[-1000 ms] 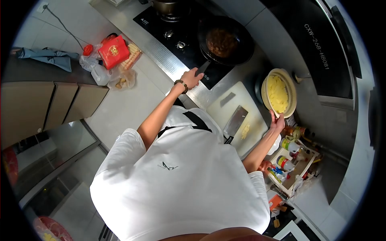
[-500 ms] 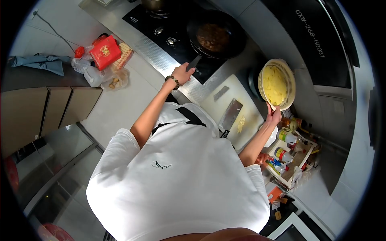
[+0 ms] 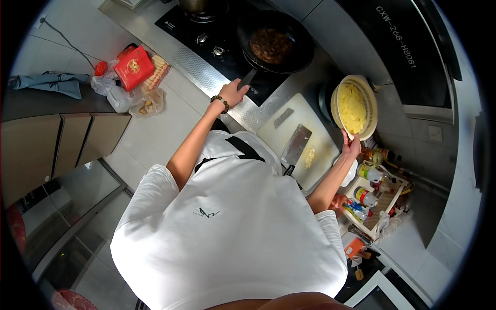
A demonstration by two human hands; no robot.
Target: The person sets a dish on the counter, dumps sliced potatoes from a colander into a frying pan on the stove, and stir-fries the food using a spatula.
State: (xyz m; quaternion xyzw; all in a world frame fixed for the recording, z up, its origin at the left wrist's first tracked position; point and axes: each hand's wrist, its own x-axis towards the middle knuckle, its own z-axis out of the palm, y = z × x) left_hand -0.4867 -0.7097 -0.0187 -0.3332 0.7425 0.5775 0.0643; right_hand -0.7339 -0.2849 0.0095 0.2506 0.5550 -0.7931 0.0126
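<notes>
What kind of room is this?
It's a kitchen, probably in someone's home: you can see a black stove, a dark wok, and a white cutting board.

Your left hand (image 3: 233,94) grips the handle (image 3: 248,77) of a black pan (image 3: 301,49) with browned food (image 3: 271,45) in it, while your right hand (image 3: 352,146) holds a basket (image 3: 370,109) of yellow pieces (image 3: 352,107) (a cleaver (image 3: 297,144) lies on the cutting board (image 3: 316,121)).

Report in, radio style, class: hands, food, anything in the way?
Left hand gripping wok handle. Right hand holding basket of yellow pieces. Brown food in wok, top unobstructed. Cleaver lying on cutting board.
</notes>
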